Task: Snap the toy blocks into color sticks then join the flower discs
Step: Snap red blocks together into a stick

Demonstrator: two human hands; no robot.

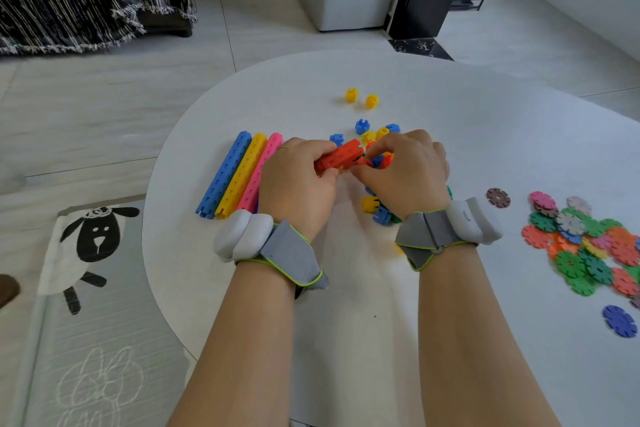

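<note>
left hand [298,180] fingers grasp red stick [337,157] steady | right hand [403,172] fingers pinch red block [363,160] at its end, likely snapping on | 3 finished sticks [239,173] parked left on worktop [346,305] | flower discs [585,243] untouched, right

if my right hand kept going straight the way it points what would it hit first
Likely the loose yellow block just beyond the knuckles of the right hand, which pinches the red stick and points forward, slightly left. If the hand is raised, it may pass over.

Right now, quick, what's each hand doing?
Left hand: closed, holding the red stick.
Right hand: closed, pinching a red block at the stick's end.
</note>
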